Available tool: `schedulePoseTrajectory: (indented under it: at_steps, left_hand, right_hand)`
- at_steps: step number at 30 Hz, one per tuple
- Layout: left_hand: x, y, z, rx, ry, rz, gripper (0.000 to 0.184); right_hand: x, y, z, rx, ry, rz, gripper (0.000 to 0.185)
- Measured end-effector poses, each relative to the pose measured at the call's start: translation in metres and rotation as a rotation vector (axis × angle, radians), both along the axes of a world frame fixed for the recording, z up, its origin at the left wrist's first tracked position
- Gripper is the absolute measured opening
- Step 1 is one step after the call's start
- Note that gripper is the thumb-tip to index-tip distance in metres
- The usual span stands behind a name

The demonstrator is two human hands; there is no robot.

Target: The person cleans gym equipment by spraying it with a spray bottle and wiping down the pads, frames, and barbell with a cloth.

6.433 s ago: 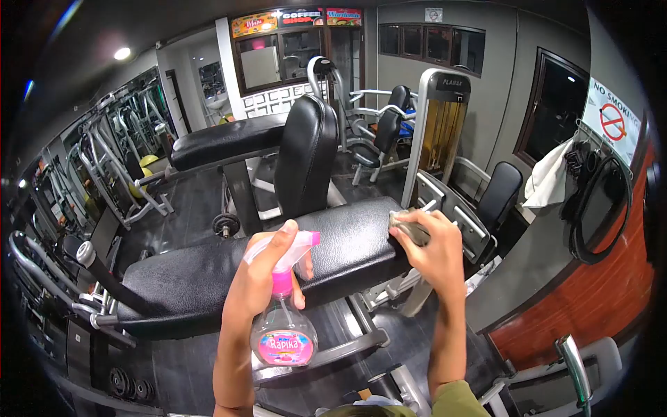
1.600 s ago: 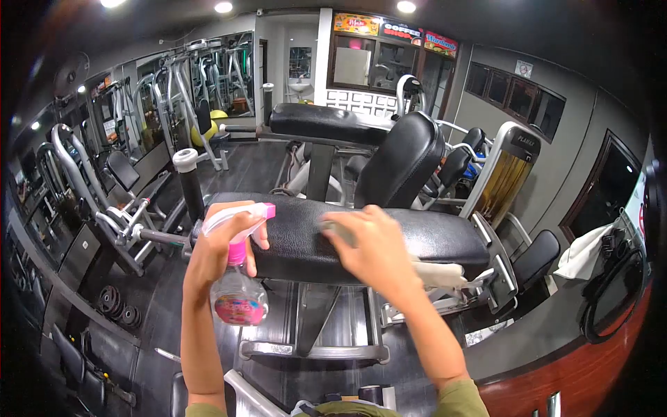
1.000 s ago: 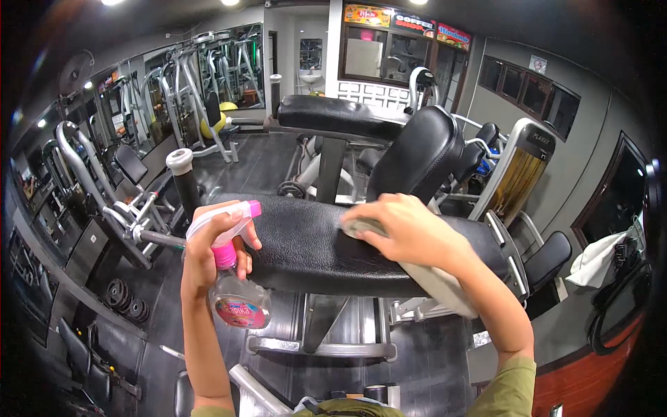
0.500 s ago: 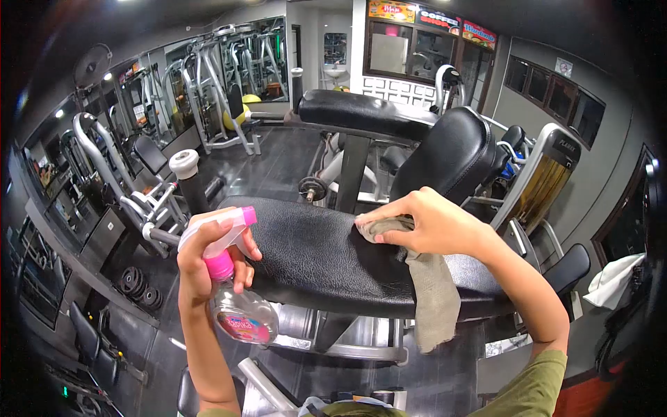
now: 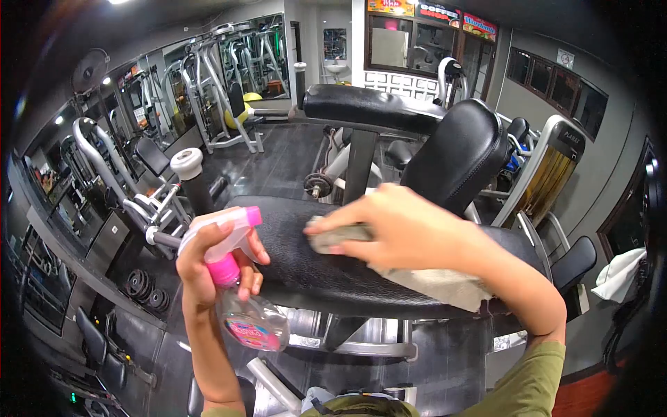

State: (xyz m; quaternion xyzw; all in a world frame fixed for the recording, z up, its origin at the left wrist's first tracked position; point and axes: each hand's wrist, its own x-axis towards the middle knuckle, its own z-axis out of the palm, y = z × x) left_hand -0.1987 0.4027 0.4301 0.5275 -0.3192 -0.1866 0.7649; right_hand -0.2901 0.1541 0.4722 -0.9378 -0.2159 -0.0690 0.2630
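My left hand (image 5: 207,260) is wrapped round a clear spray bottle (image 5: 254,321) with a pink collar and nozzle, held upright but slightly tilted in front of the bench. Its fingers lie about the neck and trigger; whether the trigger is squeezed I cannot tell. My right hand (image 5: 399,229) grips a grey-beige cloth (image 5: 438,283) and presses it on the black padded bench seat (image 5: 292,271). Part of the cloth bunches under the fingers, and its loose end trails right across the seat toward the front edge. The hand is slightly blurred.
Behind the seat stand a black backrest pad (image 5: 458,149) and a long horizontal pad (image 5: 368,108) on a metal post. A white-capped post (image 5: 187,164) rises at the left. Weight plates (image 5: 139,283) lie on the floor, and a white cloth (image 5: 618,274) hangs at the right.
My right hand has slid left along the seat with the cloth, whose tail swung from hanging over the front edge to trailing right. The left hand and bottle shifted only slightly.
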Motion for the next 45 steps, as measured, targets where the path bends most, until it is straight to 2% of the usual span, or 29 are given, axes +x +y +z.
schedulePoseTrajectory:
  at_steps: [6, 9, 10, 11, 12, 14, 17, 18, 20, 21, 23, 25, 29, 34, 36, 39, 40, 43, 45]
  left_hand:
    - [-0.003, -0.001, 0.003, 0.045, -0.017, -0.103, 0.037]
    - [-0.002, 0.003, 0.01, 0.086, -0.035, -0.195, 0.037]
    - [-0.005, 0.006, 0.014, 0.079, -0.029, -0.201, 0.037]
    - [-0.007, 0.009, 0.02, 0.133, -0.063, -0.175, 0.038]
    - [-0.007, 0.01, 0.022, 0.185, -0.098, -0.145, 0.039]
    - [0.003, 0.019, 0.018, 0.18, -0.105, -0.078, 0.047]
    - [0.009, 0.036, 0.017, 0.184, -0.075, -0.06, 0.039]
    - [0.009, 0.038, 0.015, 0.211, -0.055, -0.046, 0.039]
    - [0.003, 0.035, 0.011, 0.205, -0.071, -0.023, 0.038]
    - [0.002, 0.033, 0.01, 0.221, -0.107, -0.016, 0.038]
    - [0.002, 0.035, 0.003, 0.232, -0.131, 0.003, 0.038]
    - [0.006, 0.037, -0.007, 0.096, -0.146, 0.013, 0.039]
    - [0.007, 0.041, -0.012, 0.04, -0.131, 0.041, 0.041]
    - [0.009, 0.046, -0.016, 0.052, -0.109, 0.023, 0.04]
    - [0.009, 0.046, -0.017, 0.048, -0.134, 0.024, 0.039]
    - [0.011, 0.048, -0.02, 0.027, -0.112, 0.013, 0.038]
    - [0.012, 0.049, -0.021, 0.017, -0.11, -0.02, 0.038]
    - [0.013, 0.052, -0.023, 0.005, -0.107, -0.058, 0.038]
    - [0.013, 0.052, -0.022, 0.006, -0.117, -0.068, 0.038]
  right_hand:
    - [-0.003, -0.016, 0.011, -0.161, 0.102, -0.238, 0.029]
    - [0.036, 0.013, -0.003, -0.115, -0.097, -0.141, 0.028]
    - [0.045, 0.025, -0.005, -0.114, -0.122, -0.138, 0.027]
    - [0.057, 0.031, -0.021, -0.087, -0.313, -0.067, 0.027]
    - [0.055, 0.038, -0.021, -0.111, -0.334, -0.086, 0.026]
    - [0.049, 0.036, -0.024, -0.052, -0.343, -0.032, 0.028]
    - [0.016, 0.022, -0.005, -0.023, -0.036, -0.065, 0.041]
    - [0.008, 0.016, -0.003, -0.001, -0.029, -0.082, 0.041]
    - [0.004, 0.009, -0.008, 0.005, -0.048, -0.126, 0.03]
    - [0.006, 0.013, -0.009, 0.013, -0.046, -0.122, 0.03]
    - [0.015, 0.022, -0.006, -0.181, -0.19, -0.136, 0.026]
    - [0.047, 0.027, -0.013, -0.175, -0.226, -0.093, 0.027]
    - [0.09, 0.057, -0.018, -0.065, -0.217, -0.091, 0.03]
    - [0.061, 0.053, -0.021, 0.006, -0.277, 0.0, 0.027]
    - [0.026, 0.046, -0.006, -0.009, -0.142, 0.009, 0.028]
    - [-0.015, 0.033, 0.009, -0.228, -0.093, -0.152, 0.03]
    - [-0.016, 0.032, 0.008, -0.231, -0.089, -0.154, 0.03]
    - [-0.012, 0.037, 0.001, -0.289, -0.161, -0.279, 0.028]
    - [0.006, 0.051, -0.02, -0.173, -0.35, -0.208, 0.024]
